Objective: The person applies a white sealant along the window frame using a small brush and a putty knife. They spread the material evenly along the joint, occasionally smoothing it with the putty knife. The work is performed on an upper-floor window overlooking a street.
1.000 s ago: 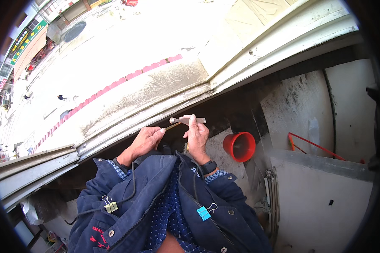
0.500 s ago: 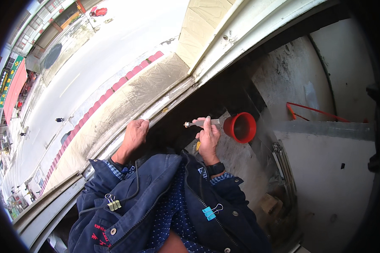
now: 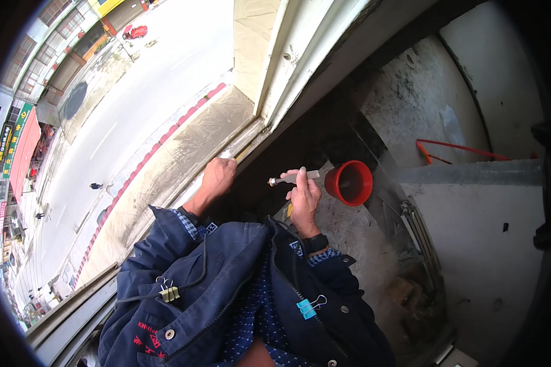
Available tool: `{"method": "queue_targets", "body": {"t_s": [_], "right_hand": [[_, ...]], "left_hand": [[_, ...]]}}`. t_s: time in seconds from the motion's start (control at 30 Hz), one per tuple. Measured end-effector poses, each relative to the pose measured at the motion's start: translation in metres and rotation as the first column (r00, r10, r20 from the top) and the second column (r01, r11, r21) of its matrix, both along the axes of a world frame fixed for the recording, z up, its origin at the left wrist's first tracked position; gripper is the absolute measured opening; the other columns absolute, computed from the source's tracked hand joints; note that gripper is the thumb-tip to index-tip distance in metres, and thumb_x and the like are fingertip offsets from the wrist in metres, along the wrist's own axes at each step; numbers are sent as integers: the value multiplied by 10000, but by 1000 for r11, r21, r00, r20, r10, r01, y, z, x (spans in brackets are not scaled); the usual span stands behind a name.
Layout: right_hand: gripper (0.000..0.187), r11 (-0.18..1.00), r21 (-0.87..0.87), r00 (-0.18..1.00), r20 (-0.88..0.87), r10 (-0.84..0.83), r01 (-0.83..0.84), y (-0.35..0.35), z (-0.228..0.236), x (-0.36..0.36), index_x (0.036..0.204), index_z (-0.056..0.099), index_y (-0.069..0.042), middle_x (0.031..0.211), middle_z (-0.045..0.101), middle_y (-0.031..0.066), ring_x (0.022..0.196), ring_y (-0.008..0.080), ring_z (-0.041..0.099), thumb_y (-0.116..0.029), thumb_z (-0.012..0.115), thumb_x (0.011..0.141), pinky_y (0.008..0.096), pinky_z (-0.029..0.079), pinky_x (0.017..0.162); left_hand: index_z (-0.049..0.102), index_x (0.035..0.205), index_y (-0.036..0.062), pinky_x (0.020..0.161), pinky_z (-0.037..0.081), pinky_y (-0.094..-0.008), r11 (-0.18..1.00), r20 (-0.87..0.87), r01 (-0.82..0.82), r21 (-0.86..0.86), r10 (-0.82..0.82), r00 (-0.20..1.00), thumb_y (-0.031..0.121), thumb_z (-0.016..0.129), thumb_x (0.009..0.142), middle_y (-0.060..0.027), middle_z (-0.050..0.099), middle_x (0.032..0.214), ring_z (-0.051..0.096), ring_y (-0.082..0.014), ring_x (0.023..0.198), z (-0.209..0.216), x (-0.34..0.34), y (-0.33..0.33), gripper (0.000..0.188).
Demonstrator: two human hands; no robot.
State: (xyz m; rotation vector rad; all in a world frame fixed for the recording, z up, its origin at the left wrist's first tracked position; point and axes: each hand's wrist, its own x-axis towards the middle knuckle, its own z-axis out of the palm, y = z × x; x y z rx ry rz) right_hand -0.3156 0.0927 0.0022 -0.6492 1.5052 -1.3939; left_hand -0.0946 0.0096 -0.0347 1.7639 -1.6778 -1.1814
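My left hand (image 3: 216, 182) is closed at the inner edge of the window frame (image 3: 229, 147). Its fingertips meet the frame, and whatever they may pinch is hidden. To its right, my right hand (image 3: 305, 199) grips a short grey chisel-like tool (image 3: 312, 175), held roughly level between thumb and fingers. One end of the tool is flat; the other, toward my left hand, has a brass-coloured ring. A small yellow piece (image 3: 289, 210) shows below the right palm; I cannot tell whether it is held. Just right of that hand is a red bucket (image 3: 367, 183).
Outside the frame runs a tan ledge (image 3: 183, 150), with a street (image 3: 125, 122) far below. A red bar (image 3: 462, 147) lies by the wall at right. Long thin strips (image 3: 419, 229) lean near a grey-topped low wall (image 3: 471, 173).
My left hand has moved right and slightly up along the window frame. My right hand still holds the tool in nearly the same spot. The view has turned slightly.
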Motion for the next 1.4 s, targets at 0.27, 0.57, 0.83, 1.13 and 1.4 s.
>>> {"method": "queue_targets", "body": {"t_s": [0.27, 0.57, 0.83, 1.13, 1.4], "right_hand": [[431, 1000, -9, 1000, -13, 4, -4, -3, 2, -16, 1043, 680, -23, 988, 748, 106, 582, 20, 476, -422, 520, 1076, 212, 404, 535], [437, 1000, 0, 1000, -12, 10, -10, -8, 4, -21, 1009, 702, -22, 946, 750, 83, 683, 53, 569, -410, 514, 1080, 208, 412, 525], [438, 1000, -1, 999, -38, 26, -26, -5, 5, -19, 987, 714, -16, 935, 753, 77, 736, 71, 628, -393, 511, 1083, 210, 423, 516], [444, 999, -5, 998, -43, 36, -36, 1, 5, -12, 971, 716, -8, 923, 753, 79, 712, 67, 617, -382, 507, 1085, 213, 426, 511], [448, 999, 3, 998, -32, 46, -46, 1, 5, -5, 968, 722, -3, 909, 756, 82, 681, 62, 605, -377, 506, 1086, 213, 426, 503]], "left_hand": [[608, 694, -77, 634, 489, -485, 986, -4, 78, -150, -80, 997, 346, 502, 986, -248, 575, 595, 606, -352, 545, -18, -33, -24, 525], [689, 839, -27, 512, 490, -367, 1000, -176, -17, 9, 18, 984, 265, 505, 1016, -88, 614, 629, 586, -179, 511, -15, -35, -24, 389], [665, 903, -17, 460, 442, -297, 980, -366, -26, 199, 98, 925, 221, 504, 1020, -16, 528, 600, 502, -119, 491, 3, -30, -20, 310], [663, 899, -12, 467, 418, -288, 970, -398, -8, 242, 107, 911, 244, 519, 1031, -11, 512, 574, 479, -113, 463, 12, -15, -5, 322], [647, 877, 34, 567, 497, -513, 879, 368, 411, -242, -309, 877, 217, 575, 980, -246, 600, 629, 612, -453, 567, 9, -6, 26, 222]]}}
